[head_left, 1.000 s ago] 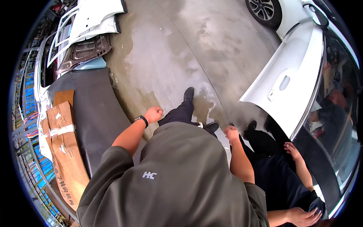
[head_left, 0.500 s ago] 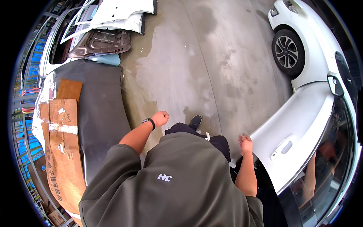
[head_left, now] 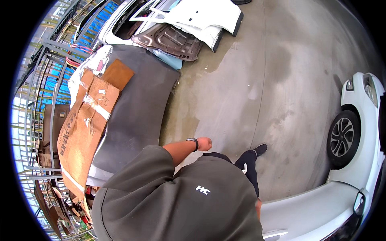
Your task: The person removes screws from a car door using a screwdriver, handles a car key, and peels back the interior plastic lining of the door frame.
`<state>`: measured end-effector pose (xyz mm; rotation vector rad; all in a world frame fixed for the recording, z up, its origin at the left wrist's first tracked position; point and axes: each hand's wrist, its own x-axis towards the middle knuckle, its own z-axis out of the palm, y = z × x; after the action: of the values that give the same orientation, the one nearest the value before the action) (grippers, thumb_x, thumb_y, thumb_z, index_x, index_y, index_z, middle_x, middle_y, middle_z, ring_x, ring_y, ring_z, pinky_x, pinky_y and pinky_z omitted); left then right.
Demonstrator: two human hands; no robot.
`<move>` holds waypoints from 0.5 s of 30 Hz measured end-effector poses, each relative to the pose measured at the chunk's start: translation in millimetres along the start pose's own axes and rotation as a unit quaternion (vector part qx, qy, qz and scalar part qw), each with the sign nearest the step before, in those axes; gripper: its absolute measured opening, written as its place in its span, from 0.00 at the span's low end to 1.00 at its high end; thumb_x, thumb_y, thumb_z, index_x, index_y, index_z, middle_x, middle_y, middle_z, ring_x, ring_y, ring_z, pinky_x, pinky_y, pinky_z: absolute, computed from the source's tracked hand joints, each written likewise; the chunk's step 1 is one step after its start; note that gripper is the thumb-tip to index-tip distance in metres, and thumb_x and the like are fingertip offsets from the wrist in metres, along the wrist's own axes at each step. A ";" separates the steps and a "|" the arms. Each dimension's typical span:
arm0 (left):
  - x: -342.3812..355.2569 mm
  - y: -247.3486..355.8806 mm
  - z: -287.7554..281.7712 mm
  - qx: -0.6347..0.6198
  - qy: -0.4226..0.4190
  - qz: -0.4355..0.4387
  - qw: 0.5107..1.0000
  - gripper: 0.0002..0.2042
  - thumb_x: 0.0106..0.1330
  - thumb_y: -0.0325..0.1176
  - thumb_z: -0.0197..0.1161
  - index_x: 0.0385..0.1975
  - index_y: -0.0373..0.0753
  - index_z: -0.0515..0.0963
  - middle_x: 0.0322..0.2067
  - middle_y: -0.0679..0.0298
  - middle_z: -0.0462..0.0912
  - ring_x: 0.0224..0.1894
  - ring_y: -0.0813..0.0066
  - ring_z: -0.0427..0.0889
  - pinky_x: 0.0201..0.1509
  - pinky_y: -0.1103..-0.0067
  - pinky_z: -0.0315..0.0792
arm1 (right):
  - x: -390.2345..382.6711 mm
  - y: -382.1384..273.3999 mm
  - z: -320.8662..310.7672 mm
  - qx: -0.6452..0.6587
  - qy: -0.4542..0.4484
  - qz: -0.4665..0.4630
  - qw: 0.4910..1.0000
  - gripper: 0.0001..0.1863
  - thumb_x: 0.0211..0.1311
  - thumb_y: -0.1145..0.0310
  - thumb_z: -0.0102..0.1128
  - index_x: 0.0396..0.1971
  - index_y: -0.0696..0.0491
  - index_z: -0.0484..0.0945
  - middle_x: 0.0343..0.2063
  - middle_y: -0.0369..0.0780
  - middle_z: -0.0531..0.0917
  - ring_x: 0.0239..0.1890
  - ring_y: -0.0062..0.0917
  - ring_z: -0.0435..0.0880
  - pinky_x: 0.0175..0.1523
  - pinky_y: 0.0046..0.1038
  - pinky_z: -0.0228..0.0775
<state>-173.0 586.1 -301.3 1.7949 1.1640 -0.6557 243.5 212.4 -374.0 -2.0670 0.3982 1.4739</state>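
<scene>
My left hand (head_left: pixel 204 143) hangs in front of my body with its fingers curled into a loose fist. Nothing shows in it, and a dark band circles its wrist. It touches nothing; the dark grey car panel (head_left: pixel 140 96) is the nearest large thing, to its left. Of my right arm (head_left: pixel 258 205) only a sliver of skin shows past my shirt, beside the white car (head_left: pixel 309 209). The fingers of that hand are hidden behind my body.
On the grey panel lies flattened brown cardboard (head_left: pixel 90 116). Beyond it are white car doors (head_left: pixel 205 16) and a brown metal panel (head_left: pixel 171 40). Metal racks (head_left: pixel 52 84) line the left. To the right, the white car's front wheel (head_left: pixel 343 138) borders the concrete floor (head_left: pixel 225 100).
My view has turned left, so the panels and the white car sit further right. My left fist keeps its shape. My right hand has slipped out of sight behind my body.
</scene>
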 end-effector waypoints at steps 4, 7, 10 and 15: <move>-2.7 25.0 -30.4 -0.038 0.033 -0.065 0.997 0.19 0.63 0.39 0.52 0.46 0.36 0.83 0.47 0.45 0.85 0.54 0.49 0.82 0.59 0.63 0.75 | 37.5 -77.4 -11.0 -0.019 -0.046 -0.038 0.998 0.09 0.61 0.71 0.58 0.39 0.52 0.83 0.26 0.34 0.80 0.23 0.22 0.71 0.26 0.26 0.59; 29.2 62.2 -82.9 -0.025 0.042 -0.079 0.996 0.18 0.64 0.38 0.51 0.45 0.37 0.84 0.46 0.48 0.86 0.52 0.50 0.83 0.57 0.63 0.76 | 46.3 -213.7 -13.6 -0.025 -0.064 -0.084 0.994 0.18 0.65 0.70 0.55 0.54 0.56 0.77 0.33 0.37 0.84 0.29 0.21 0.78 0.28 0.25 0.65; 53.5 115.8 -122.7 -0.069 0.110 -0.054 0.990 0.18 0.65 0.38 0.50 0.45 0.37 0.83 0.46 0.51 0.86 0.52 0.52 0.83 0.57 0.65 0.75 | 64.1 -337.3 -21.6 -0.047 -0.053 -0.167 0.983 0.23 0.69 0.68 0.52 0.63 0.55 0.72 0.40 0.38 0.85 0.36 0.21 0.81 0.37 0.26 0.72; 95.4 193.1 -178.2 -0.136 0.163 0.024 0.977 0.19 0.67 0.40 0.51 0.50 0.38 0.81 0.47 0.54 0.86 0.54 0.56 0.82 0.60 0.68 0.74 | 34.8 -478.6 -9.3 0.011 -0.056 -0.255 0.965 0.25 0.70 0.66 0.52 0.64 0.57 0.71 0.46 0.41 0.85 0.42 0.23 0.82 0.45 0.28 0.73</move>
<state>37.2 750.0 -217.0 1.7258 1.3482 -0.1619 521.2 591.0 -274.3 -1.8678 -0.1574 1.2504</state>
